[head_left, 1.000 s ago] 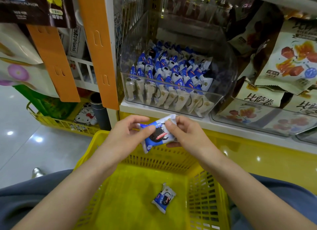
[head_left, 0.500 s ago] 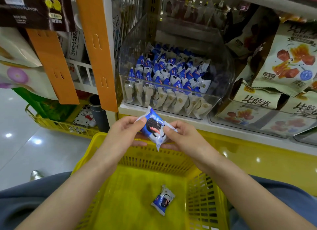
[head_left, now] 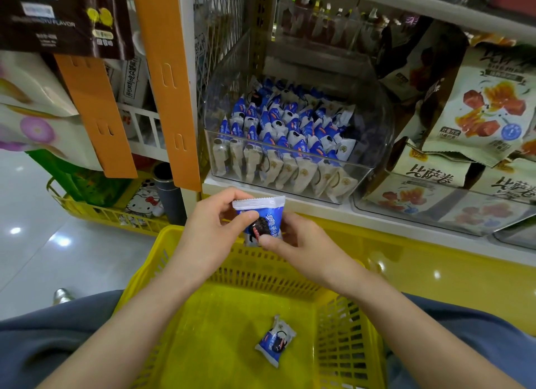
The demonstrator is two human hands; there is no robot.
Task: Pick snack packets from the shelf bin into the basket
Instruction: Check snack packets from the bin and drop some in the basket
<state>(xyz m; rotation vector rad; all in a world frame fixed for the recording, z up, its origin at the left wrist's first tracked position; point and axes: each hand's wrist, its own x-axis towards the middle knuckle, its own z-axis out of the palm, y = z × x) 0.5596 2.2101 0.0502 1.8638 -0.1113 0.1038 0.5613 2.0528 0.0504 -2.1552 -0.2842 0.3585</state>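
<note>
A blue-and-white snack packet (head_left: 265, 218) stands upright between both hands, above the far rim of the yellow basket (head_left: 220, 348). My left hand (head_left: 214, 229) pinches its upper left part with thumb and fingers. My right hand (head_left: 301, 243) pinches its lower right edge. A second blue-and-white packet (head_left: 275, 340) lies on the basket floor. The clear shelf bin (head_left: 293, 174), just behind the hands, holds several rows of the same packets (head_left: 287, 133).
An orange upright strip (head_left: 169, 84) borders the bin on the left. Large snack bags (head_left: 481, 107) fill a clear bin at the right. A second yellow basket (head_left: 98, 211) sits on the shiny floor at the left. My lap is under the basket.
The packet has been turned between both hands from lying slanted to standing upright with its sealed edge on top. The hands stay above the basket's far rim.
</note>
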